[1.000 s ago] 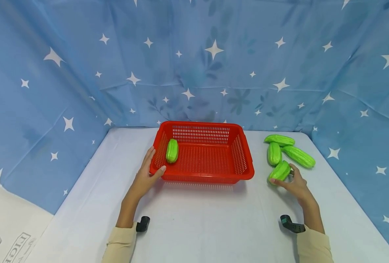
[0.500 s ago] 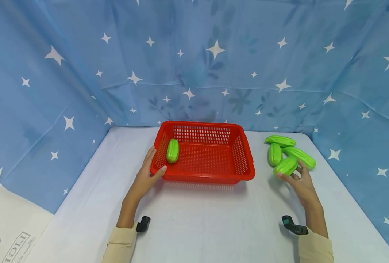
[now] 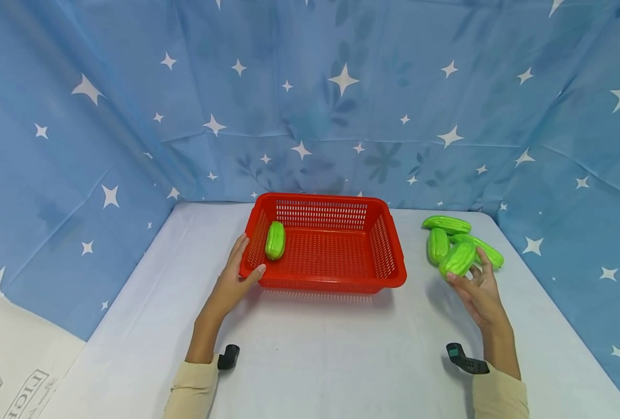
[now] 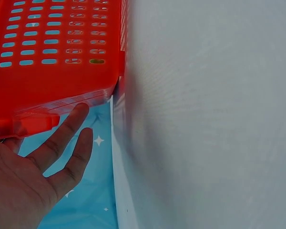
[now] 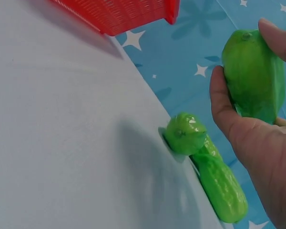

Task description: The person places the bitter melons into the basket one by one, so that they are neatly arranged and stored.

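In the head view, my right hand point(image 3: 481, 293) holds a glossy green ridged gourd point(image 3: 457, 259) between thumb and fingers, raised off the table. From the right wrist, the held gourd point(image 5: 253, 76) shows one blunt end. My left hand point(image 3: 232, 283) touches the near left corner of the red plastic basket point(image 3: 320, 283). Its thumb lies at the front rim, and its fingers lie along the left side. Seen from the left wrist, two fingers point(image 4: 66, 138) are extended beside the basket wall. Inside the basket, against its left side, lies another green gourd point(image 3: 275, 240).
Behind the held gourd, a short gourd point(image 3: 438, 245), a long gourd point(image 3: 490, 254) and another gourd point(image 3: 446, 223) lie together on the white tabletop point(image 3: 331, 355). A blue star-patterned cloth point(image 3: 310, 105) hangs at the back and sides.
My right hand has picked up the gourd from the table, raised it slightly away from me, and turned it more upright. The left hand and basket stay put.
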`<state>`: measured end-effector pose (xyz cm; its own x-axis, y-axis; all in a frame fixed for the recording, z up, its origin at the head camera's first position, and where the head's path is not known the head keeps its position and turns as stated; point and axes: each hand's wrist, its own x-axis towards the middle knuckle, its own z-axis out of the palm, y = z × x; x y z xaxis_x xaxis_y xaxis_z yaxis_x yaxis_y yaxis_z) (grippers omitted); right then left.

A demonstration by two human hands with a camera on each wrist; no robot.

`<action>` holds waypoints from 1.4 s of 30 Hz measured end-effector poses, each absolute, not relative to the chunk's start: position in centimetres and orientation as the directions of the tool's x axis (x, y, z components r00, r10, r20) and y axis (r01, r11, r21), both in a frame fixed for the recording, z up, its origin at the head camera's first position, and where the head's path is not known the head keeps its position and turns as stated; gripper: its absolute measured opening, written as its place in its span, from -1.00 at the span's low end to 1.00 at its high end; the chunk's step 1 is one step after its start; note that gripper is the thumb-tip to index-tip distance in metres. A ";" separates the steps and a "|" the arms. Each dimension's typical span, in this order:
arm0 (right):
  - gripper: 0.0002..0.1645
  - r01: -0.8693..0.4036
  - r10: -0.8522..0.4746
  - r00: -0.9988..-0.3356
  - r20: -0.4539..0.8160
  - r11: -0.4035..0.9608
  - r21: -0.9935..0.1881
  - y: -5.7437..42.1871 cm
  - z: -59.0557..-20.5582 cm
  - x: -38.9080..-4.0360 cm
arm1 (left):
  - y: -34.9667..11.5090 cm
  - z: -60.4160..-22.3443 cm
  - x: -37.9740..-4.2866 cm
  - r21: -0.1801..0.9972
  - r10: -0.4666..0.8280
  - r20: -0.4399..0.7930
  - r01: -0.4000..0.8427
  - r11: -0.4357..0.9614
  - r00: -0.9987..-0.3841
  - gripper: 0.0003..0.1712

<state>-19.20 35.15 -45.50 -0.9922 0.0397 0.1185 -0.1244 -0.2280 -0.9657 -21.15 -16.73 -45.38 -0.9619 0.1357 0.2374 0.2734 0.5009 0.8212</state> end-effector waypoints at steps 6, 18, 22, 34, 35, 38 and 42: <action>0.24 -0.162 -0.037 -0.981 0.191 -0.390 -0.907 34.9 -45.3 -19.2 | -16.8 -45.2 -21.1 0.824 0.131 0.234 0.268 0.499 -0.963 -0.03; 0.05 -0.138 -0.092 -0.980 0.177 -0.324 -0.936 33.9 -44.5 -19.5 | -16.9 -45.2 -20.9 0.833 0.123 0.221 0.253 0.491 -0.967 -0.02; -0.15 -0.168 -0.133 -0.968 0.214 -0.294 -0.941 33.1 -43.4 -20.3 | -16.9 -45.4 -20.9 0.837 0.118 0.218 0.248 0.487 -0.969 -0.02; -0.28 -0.205 -0.220 -0.932 0.287 -0.332 -0.921 30.3 -41.0 -22.4 | -16.7 -45.4 -20.9 0.838 0.121 0.204 0.237 0.492 -0.971 -0.02; -0.27 -0.201 -0.212 -0.937 0.278 -0.323 -0.925 30.0 -40.8 -22.5 | -16.7 -45.4 -20.9 0.836 0.122 0.204 0.238 0.494 -0.971 -0.02; -0.24 -0.173 -0.192 -0.951 0.242 -0.318 -0.932 29.2 -40.4 -22.8 | -16.6 -45.3 -20.9 0.834 0.121 0.203 0.237 0.498 -0.972 -0.02; -0.19 -0.120 -0.171 -0.968 0.184 -0.328 -0.937 28.3 -40.0 -23.1 | -16.7 -45.3 -20.9 0.834 0.121 0.199 0.233 0.501 -0.972 -0.01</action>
